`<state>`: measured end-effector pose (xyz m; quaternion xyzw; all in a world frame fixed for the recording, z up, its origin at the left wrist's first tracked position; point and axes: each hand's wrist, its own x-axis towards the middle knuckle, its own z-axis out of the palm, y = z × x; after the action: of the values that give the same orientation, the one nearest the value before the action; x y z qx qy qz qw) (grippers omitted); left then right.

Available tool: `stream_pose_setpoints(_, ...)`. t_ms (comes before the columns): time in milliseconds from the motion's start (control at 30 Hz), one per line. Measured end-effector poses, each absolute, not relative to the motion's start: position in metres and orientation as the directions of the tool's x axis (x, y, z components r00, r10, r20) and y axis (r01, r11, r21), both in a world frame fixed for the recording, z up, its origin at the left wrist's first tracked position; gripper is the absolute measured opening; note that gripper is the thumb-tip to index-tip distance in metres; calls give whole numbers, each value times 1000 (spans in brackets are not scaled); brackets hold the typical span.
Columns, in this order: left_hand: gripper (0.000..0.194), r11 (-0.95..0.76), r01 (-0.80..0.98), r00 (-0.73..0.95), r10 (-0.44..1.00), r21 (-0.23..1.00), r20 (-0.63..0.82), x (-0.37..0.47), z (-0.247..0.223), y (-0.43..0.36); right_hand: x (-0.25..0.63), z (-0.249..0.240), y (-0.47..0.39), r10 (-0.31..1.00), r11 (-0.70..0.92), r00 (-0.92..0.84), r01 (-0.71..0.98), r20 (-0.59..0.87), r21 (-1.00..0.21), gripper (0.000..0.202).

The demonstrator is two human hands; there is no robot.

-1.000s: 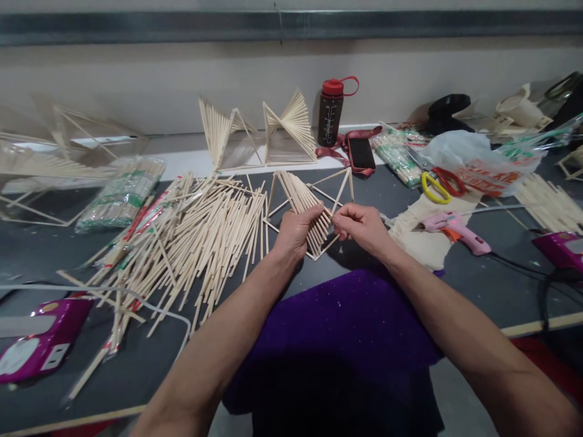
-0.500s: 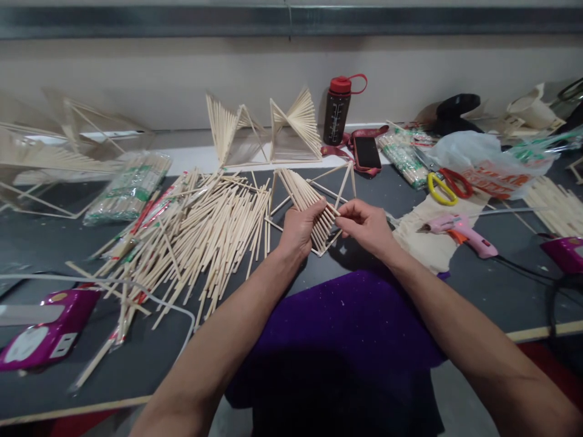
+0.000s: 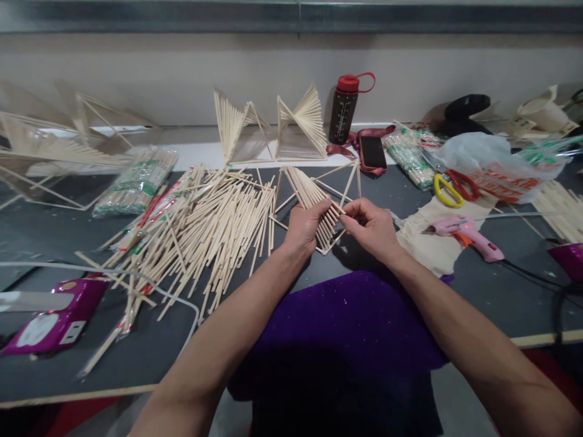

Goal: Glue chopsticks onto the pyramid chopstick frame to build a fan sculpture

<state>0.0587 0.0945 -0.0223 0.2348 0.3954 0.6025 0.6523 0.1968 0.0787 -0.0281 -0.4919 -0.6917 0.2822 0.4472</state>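
A frame of wooden sticks stands on the dark table in front of me, with a fanned row of sticks across its middle. My left hand is closed on the fan from the left, the thumb lying over the sticks. On the right edge of the fan, my right hand pinches the end of a stick between thumb and fingertips. The lower corner of the frame points toward me. My palms hide part of its sides.
Loose sticks are heaped to the left, near a packed bundle. Two finished-looking stick frames stand behind, beside a bottle and a phone. On the right, a pink glue gun lies on cloth near yellow-handled scissors.
The whole view has shifted slightly, so things appear a little farther right. Both hands keep their hold on the stick frame, with hardly any movement.
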Motion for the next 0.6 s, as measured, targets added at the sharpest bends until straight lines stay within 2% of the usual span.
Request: stream_pose_setpoints(600,16,185,-578,-1,974,795,-228,57,-22,94,198,-29,79,936,348,-113,435,333,-831,10)
